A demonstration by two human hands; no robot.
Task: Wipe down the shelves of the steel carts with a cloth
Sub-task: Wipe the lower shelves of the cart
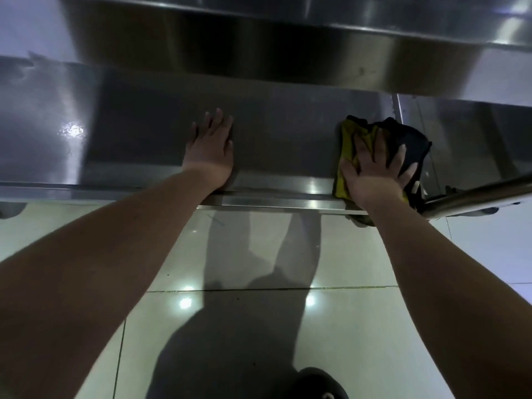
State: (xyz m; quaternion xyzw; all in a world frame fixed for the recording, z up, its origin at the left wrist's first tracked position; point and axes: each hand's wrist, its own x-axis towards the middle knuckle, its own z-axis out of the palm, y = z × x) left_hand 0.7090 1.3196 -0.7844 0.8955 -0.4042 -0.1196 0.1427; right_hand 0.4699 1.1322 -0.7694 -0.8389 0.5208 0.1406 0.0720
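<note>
A low steel cart shelf [276, 131] stretches across the view, with a raised front lip. My left hand [210, 152] lies flat on the shelf near its middle, fingers straight and spread, holding nothing. My right hand [377, 171] presses flat, fingers spread, on a crumpled yellow and black cloth [403, 136] at the shelf's right end. Part of the cloth hangs over the front lip.
An upper steel shelf [259, 50] overhangs the lower one close above my hands. A steel upright [398, 108] stands behind the cloth, and a round steel tube [478, 195] runs out to the right. Glossy pale floor tiles [230, 312] lie below, with a dark shoe [319, 384].
</note>
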